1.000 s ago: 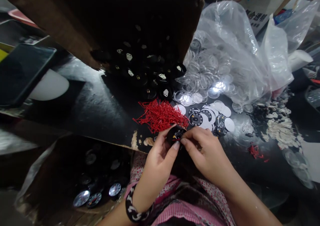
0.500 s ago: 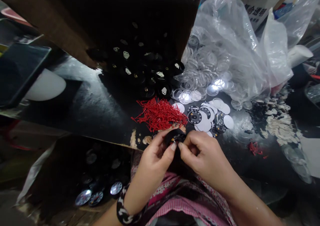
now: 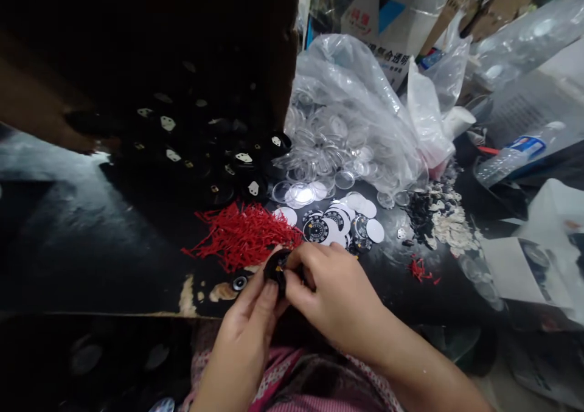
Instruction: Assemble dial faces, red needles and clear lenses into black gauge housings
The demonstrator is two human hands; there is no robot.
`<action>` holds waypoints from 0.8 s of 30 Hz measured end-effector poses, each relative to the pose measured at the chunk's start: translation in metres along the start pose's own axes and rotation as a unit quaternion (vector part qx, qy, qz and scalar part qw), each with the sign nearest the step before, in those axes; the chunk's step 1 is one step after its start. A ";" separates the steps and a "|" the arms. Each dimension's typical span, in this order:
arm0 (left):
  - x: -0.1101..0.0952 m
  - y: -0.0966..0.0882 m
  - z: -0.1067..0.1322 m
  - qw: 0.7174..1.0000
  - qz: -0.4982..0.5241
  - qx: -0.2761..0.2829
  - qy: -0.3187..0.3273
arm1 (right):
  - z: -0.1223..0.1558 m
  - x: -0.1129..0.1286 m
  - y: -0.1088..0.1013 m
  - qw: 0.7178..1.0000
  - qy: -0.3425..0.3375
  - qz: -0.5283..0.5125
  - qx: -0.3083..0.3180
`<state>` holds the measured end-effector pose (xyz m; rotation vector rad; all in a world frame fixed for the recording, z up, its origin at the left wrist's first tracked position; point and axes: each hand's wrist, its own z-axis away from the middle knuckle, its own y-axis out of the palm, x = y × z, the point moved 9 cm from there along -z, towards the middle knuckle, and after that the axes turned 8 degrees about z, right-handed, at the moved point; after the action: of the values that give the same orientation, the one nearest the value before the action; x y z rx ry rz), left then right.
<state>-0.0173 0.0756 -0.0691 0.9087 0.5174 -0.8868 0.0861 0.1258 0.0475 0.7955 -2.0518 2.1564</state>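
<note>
Near the table's front edge, my left hand [image 3: 253, 321] is closed round a black round dial case [image 3: 275, 267], which it holds tilted up by the rim. Over the dial's face, my right hand [image 3: 331, 284] has its fingertips pinched together. Whatever lies between those fingertips is hidden. Just beyond my hands is a heap of thin red plastic pointers [image 3: 244, 232]. Printed black dial discs [image 3: 316, 229] lie overlapping with white blank-sided ones to the right of it. A small black ring-shaped part [image 3: 239, 283] rests beside my left fingers.
A large carton [image 3: 292, 65] with black cases spilling out stands at the back left. Clear round covers [image 3: 319, 144] pour from a plastic bag [image 3: 356, 65]. Farther right are pale metal plates [image 3: 449, 223], a few red pointers [image 3: 420, 269] and a plastic bottle [image 3: 520, 153].
The view has swung right, so the table's things appear farther left. My right fingers have come in over the dial's face, covering more of it. My left hand still holds the case.
</note>
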 end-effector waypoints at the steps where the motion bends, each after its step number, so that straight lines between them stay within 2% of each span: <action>1: -0.002 -0.001 -0.001 0.999 -0.031 0.006 0.009 | 0.000 -0.006 0.001 0.999 0.000 -0.031 0.027; 2: -0.005 -0.001 -0.002 0.998 -0.056 0.013 0.016 | -0.001 -0.015 0.000 0.997 -0.002 -0.063 0.046; 4: -0.010 -0.001 -0.004 0.997 -0.063 0.028 0.021 | -0.007 -0.048 -0.009 0.995 0.026 -0.087 0.032; 5: -0.011 0.000 -0.005 0.998 -0.041 0.034 0.019 | -0.011 -0.073 -0.018 0.996 0.071 -0.060 -0.009; 6: -0.011 0.002 -0.006 0.999 -0.004 0.040 0.013 | -0.014 -0.100 -0.030 0.989 0.129 0.002 -0.065; 7: -0.009 0.004 -0.006 0.999 0.032 0.044 0.005 | -0.016 -0.122 -0.037 0.978 0.171 0.078 -0.094; 9: -0.003 0.008 -0.007 0.996 0.082 0.039 -0.015 | -0.025 -0.147 -0.038 0.961 0.192 0.178 -0.086; 11: 0.004 0.009 -0.009 0.992 0.121 0.022 -0.033 | -0.035 -0.155 -0.035 0.962 0.171 0.200 -0.071; 14: 0.012 0.010 -0.014 0.986 0.162 0.015 -0.044 | -0.039 -0.156 -0.037 0.971 0.138 0.176 -0.082; 19: 0.010 0.010 -0.024 0.983 0.178 0.036 -0.036 | -0.037 -0.165 -0.036 0.979 0.120 0.133 -0.098; 24: 0.009 0.010 -0.017 0.984 0.169 0.047 -0.041 | -0.039 -0.169 -0.031 0.981 0.135 0.110 -0.088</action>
<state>-0.0047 0.0887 -0.0801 1.0066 0.2395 -0.6392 0.2319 0.2167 0.0085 0.2494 -2.2303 2.0081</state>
